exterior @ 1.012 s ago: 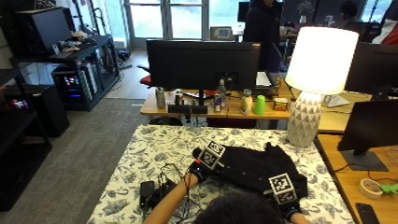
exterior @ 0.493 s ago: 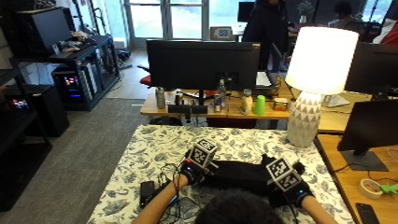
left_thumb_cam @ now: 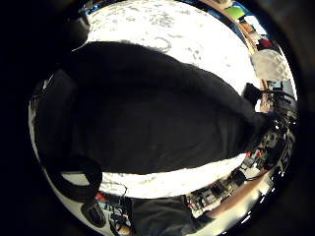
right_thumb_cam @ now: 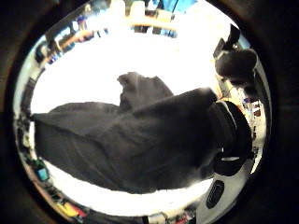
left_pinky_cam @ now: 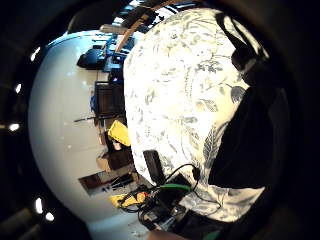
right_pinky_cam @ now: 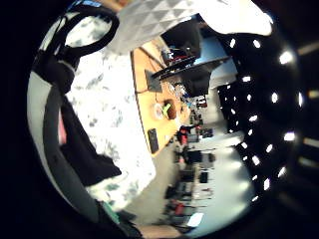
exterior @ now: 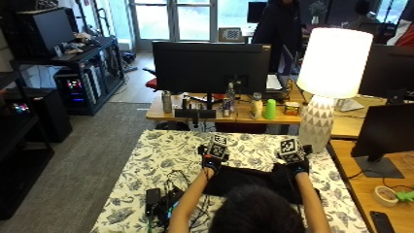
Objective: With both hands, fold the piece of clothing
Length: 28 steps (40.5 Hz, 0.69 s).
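Note:
A black garment (exterior: 252,182) lies on the floral-clothed table (exterior: 162,160) in front of me, its near part hidden by my head. My left hand (exterior: 211,162) holds its far left corner and my right hand (exterior: 298,165) its far right corner, both a little above the cloth. The left thumb side palm view shows the garment (left_thumb_cam: 157,123) stretched out below the palm. In the right thumb side palm view the garment (right_thumb_cam: 131,144) is draped with a raised fold in its middle.
Black devices with tangled cables (exterior: 162,196) lie on the table by my left forearm. A white lamp (exterior: 315,124) stands at the table's far right corner. Beyond the table is a desk with a monitor (exterior: 210,60) and bottles. A phone (exterior: 378,221) lies on the wooden desk to the right.
Both hands have moved away from me toward the far side of the table and come level with each other. The garment now shows as a narrower band between my arms.

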Tool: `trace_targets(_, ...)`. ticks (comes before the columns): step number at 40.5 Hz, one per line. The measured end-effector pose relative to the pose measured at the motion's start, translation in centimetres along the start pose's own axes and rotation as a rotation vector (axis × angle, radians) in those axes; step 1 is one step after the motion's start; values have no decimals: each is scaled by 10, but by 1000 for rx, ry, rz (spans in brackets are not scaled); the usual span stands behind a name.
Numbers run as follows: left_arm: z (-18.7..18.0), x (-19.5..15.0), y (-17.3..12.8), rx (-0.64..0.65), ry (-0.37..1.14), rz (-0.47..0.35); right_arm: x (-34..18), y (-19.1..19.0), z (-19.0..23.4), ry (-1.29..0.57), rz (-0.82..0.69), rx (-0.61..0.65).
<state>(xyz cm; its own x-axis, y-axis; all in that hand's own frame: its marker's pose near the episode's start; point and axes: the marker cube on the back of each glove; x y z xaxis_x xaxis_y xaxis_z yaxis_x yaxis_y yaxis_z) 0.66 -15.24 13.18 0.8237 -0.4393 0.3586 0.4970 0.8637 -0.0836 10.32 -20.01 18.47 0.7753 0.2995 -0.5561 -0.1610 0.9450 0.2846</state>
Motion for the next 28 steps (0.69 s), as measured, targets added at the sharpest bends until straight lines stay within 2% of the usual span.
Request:
trace_targets(2, 1, 6, -6, 114, 68, 75, 4, -7, 21, -43, 34, 36)
trace_targets(5, -5, 15, -4, 223, 212, 220, 17, 1, 23, -65, 56, 36)
trace_targets(8, -7, 7, 13, 208, 240, 244, 32, 17, 19, -68, 68, -8)
trace_targets(13, 1, 7, 40, 116, 285, 307, 48, 54, 21, -163, 94, -158)
trace_targets(17, 11, 26, 44, 177, 360, 353, 50, 69, 54, -287, 124, -261)
trace_targets(19, 22, 33, 51, 112, 358, 389, 48, 75, 72, -323, 148, -322)
trace_targets(22, 46, 41, 69, -118, 329, 473, 45, 90, 100, -342, 181, -458)
trace_targets(25, 67, 46, 68, -181, 288, 414, 37, 113, 108, -404, 178, -581)
trace_targets(28, 80, 50, 63, -207, 279, 366, 36, 136, 92, -448, 220, -614)
